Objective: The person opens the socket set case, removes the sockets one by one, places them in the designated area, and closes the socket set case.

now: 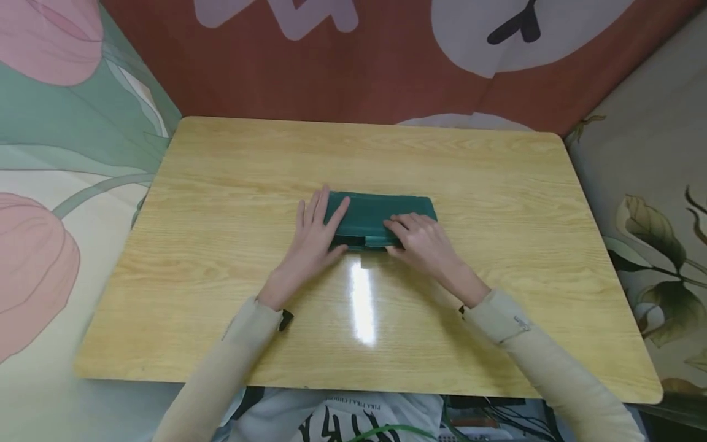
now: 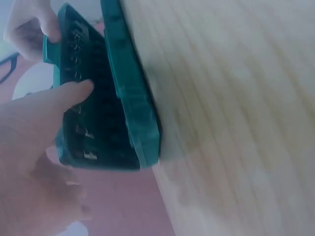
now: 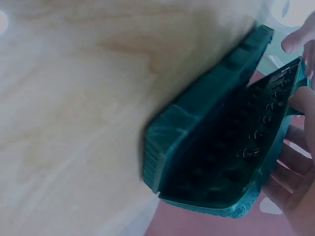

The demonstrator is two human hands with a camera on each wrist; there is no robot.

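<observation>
A flat dark-green plastic case lies in the middle of the wooden table. My left hand lies on its left end, fingers straight on the lid and thumb at the front edge. My right hand grips the front edge at the right, fingers curled over the lid. The left wrist view shows the case partly open, its lid lifted off the base, with my left thumb against the lid's inner face. In the right wrist view the case gapes, small metal pieces sit in rows inside, and my right fingers hold the lid's edge.
Patterned fabric screens close in the table on the left, back and right. A bright light glare lies on the tabletop just in front of the case. Cables show below the near edge.
</observation>
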